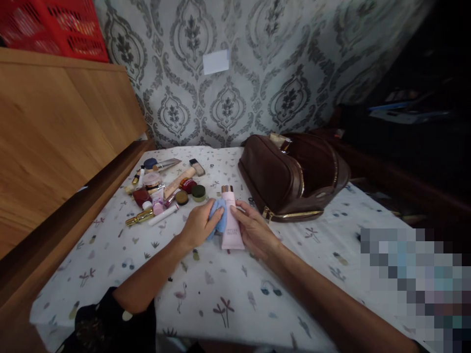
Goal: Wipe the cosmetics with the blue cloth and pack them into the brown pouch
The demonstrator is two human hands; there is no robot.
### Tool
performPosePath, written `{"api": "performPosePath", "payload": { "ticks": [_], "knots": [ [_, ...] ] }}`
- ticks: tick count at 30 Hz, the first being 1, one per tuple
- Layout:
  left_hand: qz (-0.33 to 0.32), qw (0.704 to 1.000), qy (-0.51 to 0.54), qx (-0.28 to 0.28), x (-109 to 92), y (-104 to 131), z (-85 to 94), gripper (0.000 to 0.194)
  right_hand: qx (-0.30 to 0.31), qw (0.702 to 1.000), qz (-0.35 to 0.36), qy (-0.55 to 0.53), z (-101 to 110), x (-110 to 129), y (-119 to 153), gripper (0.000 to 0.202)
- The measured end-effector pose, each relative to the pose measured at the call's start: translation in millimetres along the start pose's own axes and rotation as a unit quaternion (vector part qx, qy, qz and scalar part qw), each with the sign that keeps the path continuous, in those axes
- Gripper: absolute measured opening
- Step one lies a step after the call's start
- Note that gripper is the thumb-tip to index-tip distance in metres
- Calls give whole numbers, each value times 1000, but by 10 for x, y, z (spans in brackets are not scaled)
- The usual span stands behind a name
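Observation:
A pale pink squeeze tube [232,230] with a shiny cap stands upside down in the air over the middle of the table, cap end away from me. My right hand [253,228] is closed around its right side, thumb across the front. Bunched in my left hand [202,223] is a light blue cloth [218,220], pressed against the tube's left side. To the right lies a brown cosmetic bag [272,176], unzipped, with a few items showing at its opening. A cluster of cosmetics, among them a green-lidded jar [198,192] and a gold bottle [140,217], lies left of my hands.
The table wears a white patterned cloth [206,284]. A wooden cabinet [66,108] borders the left side, with red plastic crates [55,27] on top. Patterned wallpaper [228,105] covers the wall behind. Dark furniture stands at the right, and a patch there is pixelated.

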State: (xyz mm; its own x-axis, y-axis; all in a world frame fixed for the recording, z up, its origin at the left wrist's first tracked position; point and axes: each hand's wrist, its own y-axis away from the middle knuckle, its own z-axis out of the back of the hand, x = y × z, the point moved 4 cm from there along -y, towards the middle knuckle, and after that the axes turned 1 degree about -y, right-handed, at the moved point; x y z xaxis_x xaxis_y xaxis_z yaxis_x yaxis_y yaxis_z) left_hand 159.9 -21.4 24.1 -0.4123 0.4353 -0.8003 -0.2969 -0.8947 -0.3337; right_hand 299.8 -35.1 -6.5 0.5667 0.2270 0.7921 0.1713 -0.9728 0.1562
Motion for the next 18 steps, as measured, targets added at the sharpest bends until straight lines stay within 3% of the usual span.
{"api": "performPosePath", "payload": {
  "ticks": [7,12,18],
  "knots": [
    [-19,995,-48,80,1,14,-81,24,-36,997,60,-18,86,66,-66,44],
    [-32,981,-80,176,-3,30,-166,30,-56,994,92,-21,112,204,-53,44],
    [106,960,138,220,86,39,-202,29,-38,993,105,-25,58,288,-6,45]
  ]
}}
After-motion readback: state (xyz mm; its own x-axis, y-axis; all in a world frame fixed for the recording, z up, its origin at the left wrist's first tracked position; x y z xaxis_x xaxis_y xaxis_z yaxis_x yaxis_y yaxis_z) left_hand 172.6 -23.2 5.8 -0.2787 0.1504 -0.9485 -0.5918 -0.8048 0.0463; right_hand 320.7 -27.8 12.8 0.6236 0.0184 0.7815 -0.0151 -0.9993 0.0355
